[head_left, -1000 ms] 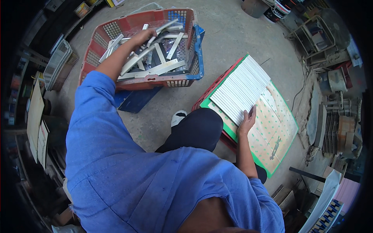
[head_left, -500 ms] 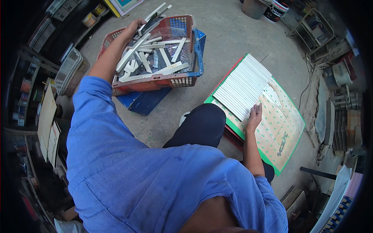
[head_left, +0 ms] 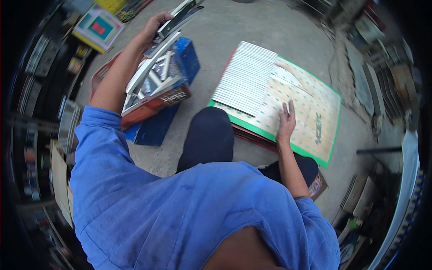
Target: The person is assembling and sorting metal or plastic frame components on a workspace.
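Note:
My left hand (head_left: 154,28) is closed around a dark strip with pale edges (head_left: 180,20), held up over the far side of the basket. A red plastic basket (head_left: 173,96) holds several white and dark strips; a long white strip (head_left: 150,63) slants up out of it below my hand. On the right lies a green-edged board (head_left: 326,103) with small green marks. A row of white strips (head_left: 243,76) lies side by side on its left part. My right hand (head_left: 286,121) hovers at or just over the bare part of the board, fingers stretched and apart, holding nothing.
A blue box (head_left: 157,126) sits beneath the basket on the concrete floor (head_left: 211,27). Shelves with cans and a pale crate (head_left: 69,128) line the left. Colourful framed panels (head_left: 98,28) lean at the far left. Stacked metal parts and a dark bar (head_left: 378,151) are on the right.
My left hand has lifted up with the dark strip, away from the basket. My right hand has moved off the white strips' edge toward the bare board. The whole view has turned.

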A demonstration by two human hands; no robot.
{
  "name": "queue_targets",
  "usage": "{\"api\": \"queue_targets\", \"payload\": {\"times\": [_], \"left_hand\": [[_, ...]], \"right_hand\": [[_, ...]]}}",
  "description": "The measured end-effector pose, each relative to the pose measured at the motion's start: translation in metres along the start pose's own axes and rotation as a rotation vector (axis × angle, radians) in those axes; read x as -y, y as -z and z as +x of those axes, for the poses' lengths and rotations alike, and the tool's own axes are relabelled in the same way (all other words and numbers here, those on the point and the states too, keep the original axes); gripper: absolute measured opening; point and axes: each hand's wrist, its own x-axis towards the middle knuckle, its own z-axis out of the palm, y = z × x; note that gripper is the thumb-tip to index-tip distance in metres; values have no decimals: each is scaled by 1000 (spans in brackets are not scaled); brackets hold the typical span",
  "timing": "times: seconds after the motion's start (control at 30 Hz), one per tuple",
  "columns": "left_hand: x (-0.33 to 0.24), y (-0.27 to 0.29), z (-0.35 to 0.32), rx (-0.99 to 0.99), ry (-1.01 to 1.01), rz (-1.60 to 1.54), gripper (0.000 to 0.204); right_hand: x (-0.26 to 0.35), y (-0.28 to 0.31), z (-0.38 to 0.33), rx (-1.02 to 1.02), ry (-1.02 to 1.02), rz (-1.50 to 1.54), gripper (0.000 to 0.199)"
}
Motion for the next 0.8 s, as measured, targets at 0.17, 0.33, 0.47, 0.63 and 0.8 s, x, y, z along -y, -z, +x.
{"api": "queue_targets", "payload": {"times": [0.17,0.33,0.47,0.63,0.8], "left_hand": [[4,-191,34,195,-80,-43,42],[80,-359,74,443,53,-66,33],[135,-454,71,304,-297,323,36],[168,-514,51,334,-55,462,54],[185,-514,37,380,161,83,66]], "right_hand": [[31,31,-5,13,71,30,53],[48,60,-7,-83,4,81,50],[41,78,-12,-157,-195,373,56],[41,88,-10,-280,-367,536,68],[3,103,-5,-390,-440,614,74]]}}
